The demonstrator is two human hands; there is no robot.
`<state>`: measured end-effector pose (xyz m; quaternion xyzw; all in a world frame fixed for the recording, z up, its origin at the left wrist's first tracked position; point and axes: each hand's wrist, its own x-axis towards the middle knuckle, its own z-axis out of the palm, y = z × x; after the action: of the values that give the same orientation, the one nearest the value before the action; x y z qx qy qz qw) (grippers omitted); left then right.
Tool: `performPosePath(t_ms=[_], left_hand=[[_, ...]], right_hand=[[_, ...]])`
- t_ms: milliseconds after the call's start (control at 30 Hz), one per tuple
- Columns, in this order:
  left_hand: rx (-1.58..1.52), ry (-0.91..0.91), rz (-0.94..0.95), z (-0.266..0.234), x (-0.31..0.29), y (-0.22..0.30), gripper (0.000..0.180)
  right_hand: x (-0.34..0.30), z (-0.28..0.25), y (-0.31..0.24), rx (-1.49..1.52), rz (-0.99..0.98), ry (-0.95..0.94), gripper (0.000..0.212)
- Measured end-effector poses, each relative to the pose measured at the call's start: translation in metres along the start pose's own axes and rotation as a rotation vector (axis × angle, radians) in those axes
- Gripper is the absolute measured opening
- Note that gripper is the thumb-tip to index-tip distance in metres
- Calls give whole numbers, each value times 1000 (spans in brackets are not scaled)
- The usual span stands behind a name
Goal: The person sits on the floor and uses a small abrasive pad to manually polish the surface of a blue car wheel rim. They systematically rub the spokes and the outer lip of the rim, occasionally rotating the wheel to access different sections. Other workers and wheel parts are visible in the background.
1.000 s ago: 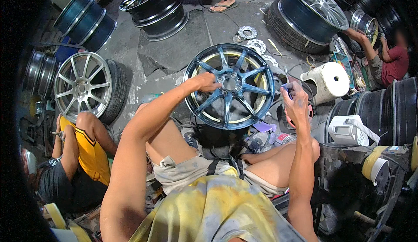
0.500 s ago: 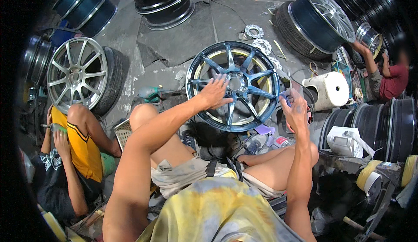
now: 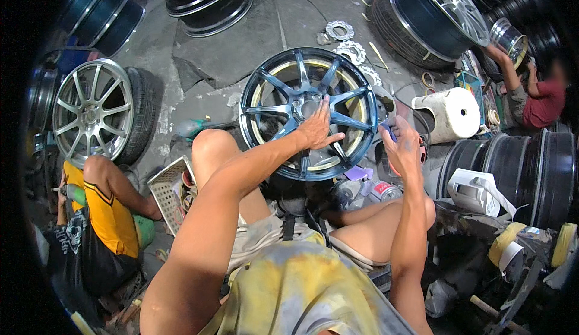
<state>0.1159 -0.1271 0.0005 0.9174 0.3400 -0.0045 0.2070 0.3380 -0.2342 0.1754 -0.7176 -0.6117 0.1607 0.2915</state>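
In front of me, tilted toward me, rests a dark blue spoked wheel rim (image 3: 353, 95). My left hand (image 3: 316, 131) lies on its spokes just below the hub, fingers stretched and thumb apart, holding nothing. Beside the rim's right edge, my right hand (image 3: 403, 147) pinches a small blue pad (image 3: 389, 132); its exact kind is hard to make out. Below that hand lie a purple scrap (image 3: 360, 173) and a clear plastic bottle with a red label (image 3: 384, 191).
A silver wheel (image 3: 91, 116) leans against a tyre at left, near a person in yellow shorts (image 3: 111, 217) holding a green tool. A white stool (image 3: 449, 115) stands right, before a person in red (image 3: 544, 101). A beige basket (image 3: 169, 191) sits by my left knee.
My left hand has slid rightward across the spokes to below the hub. My right hand stays by the rim's right edge with the blue pad. The whole view has shifted slightly.
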Motion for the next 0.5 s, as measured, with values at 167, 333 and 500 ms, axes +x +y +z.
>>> performPosePath(t_ms=[167,333,500], left_hand=[[-382,-149,62,-13,-18,-1,90],[-317,-115,147,-17,-47,-26,59],[-65,-88,120,-43,-65,-33,40]], right_hand=[[-7,-5,0,-11,-37,37,22],[-16,-10,-1,42,-80,36,22],[-25,-14,6,-36,-39,17,20]])
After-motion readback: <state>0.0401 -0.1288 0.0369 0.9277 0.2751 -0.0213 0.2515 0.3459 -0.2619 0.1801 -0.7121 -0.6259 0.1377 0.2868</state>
